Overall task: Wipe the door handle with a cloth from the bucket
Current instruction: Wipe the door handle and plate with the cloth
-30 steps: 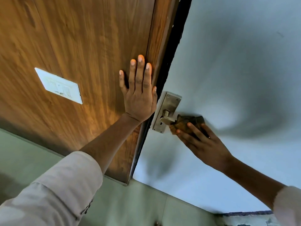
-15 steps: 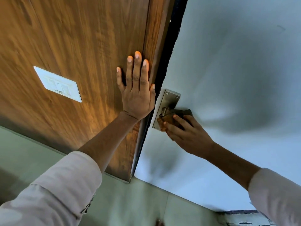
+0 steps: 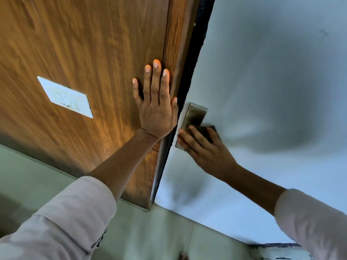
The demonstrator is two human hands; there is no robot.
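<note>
The steel handle plate (image 3: 196, 114) is screwed to the pale grey door (image 3: 262, 81) beside its dark edge. My right hand (image 3: 204, 147) presses a dark brown cloth (image 3: 209, 131) flat over the lower half of the plate, hiding the lever. My left hand (image 3: 156, 107) lies flat, fingers spread upward, on the wooden panel (image 3: 93, 62) just left of the door edge. The bucket is out of view.
A white switch plate (image 3: 65, 97) is set in the wooden panel to the left. Pale green floor tiles (image 3: 150, 231) run below. A dark-rimmed object (image 3: 281, 246) shows at the bottom right.
My right hand has slid the cloth leftward along the handle onto the plate, now covering the lever. My left hand has stayed flat on the wooden panel.
</note>
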